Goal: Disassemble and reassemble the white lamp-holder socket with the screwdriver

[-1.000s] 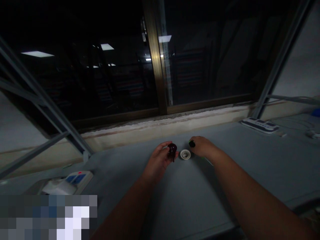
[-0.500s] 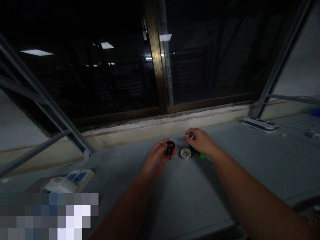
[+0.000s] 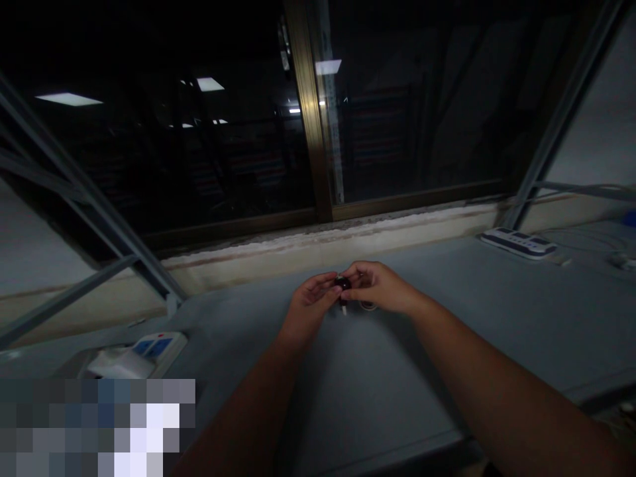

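Note:
Above the grey tabletop (image 3: 377, 384), both my hands are closed by their fingertips on one small, dark brown, glossy rounded part (image 3: 342, 283). A short pale piece (image 3: 344, 309) points down from beneath it. My left hand (image 3: 309, 303) holds the part from the left, thumb in front. From the right, my right hand (image 3: 381, 286) pinches it with thumb and fingers. A round whitish piece (image 3: 368, 307) lies on the table just under the right hand, mostly covered by it. Fingers hide much of the dark part, so its exact kind is unclear.
A power strip (image 3: 519, 243) lies at the back right near cables. At the left is another power strip (image 3: 166, 348) with blue sockets and a white plug-like block (image 3: 122, 364). Grey metal frame posts (image 3: 149, 278) rise at both sides before a dark window (image 3: 223, 165).
My right hand has moved left from above the whitish round piece and now grips the dark part together with my left hand. The green-and-black tool beside it is now out of sight.

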